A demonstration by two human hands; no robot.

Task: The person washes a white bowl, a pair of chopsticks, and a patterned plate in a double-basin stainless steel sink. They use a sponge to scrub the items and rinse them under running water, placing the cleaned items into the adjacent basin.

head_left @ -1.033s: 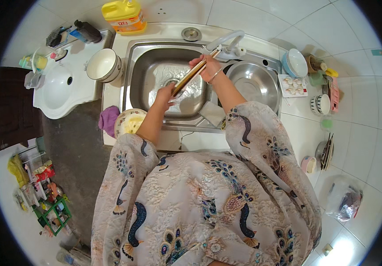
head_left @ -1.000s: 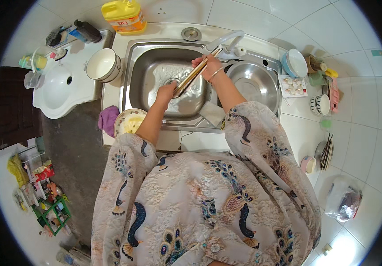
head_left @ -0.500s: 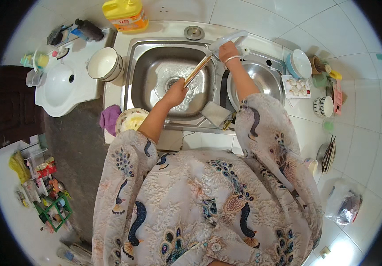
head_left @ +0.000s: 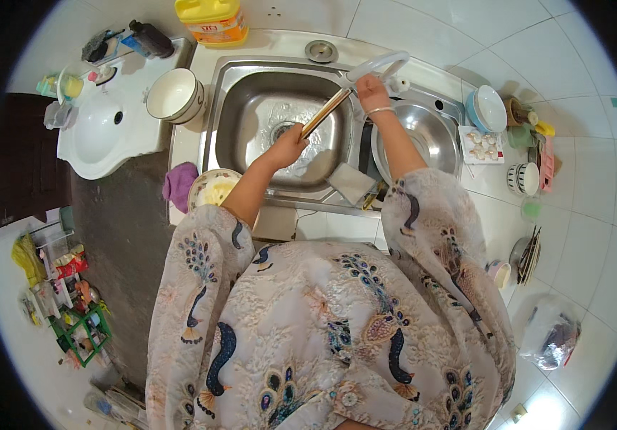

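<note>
gripping chopstick bundle (head_left: pixel 326 113) slanted over sink basin (head_left: pixel 240 115) — left hand (head_left: pixel 290 145) closed round lower end. right hand (head_left: pixel 371 92) at faucet (head_left: pixel 378 65), cannot tell if closed. probably rinsing step — next move likely calls for working faucet, bundle held steady.

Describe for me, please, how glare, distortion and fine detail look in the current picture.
In the head view, glare whitens the tiles at lower right, and bright highlights show in the sink; in the same head view, the fisheye lens bows the counter's back edge, and the sticks in the left hand lie too close to count.
</note>
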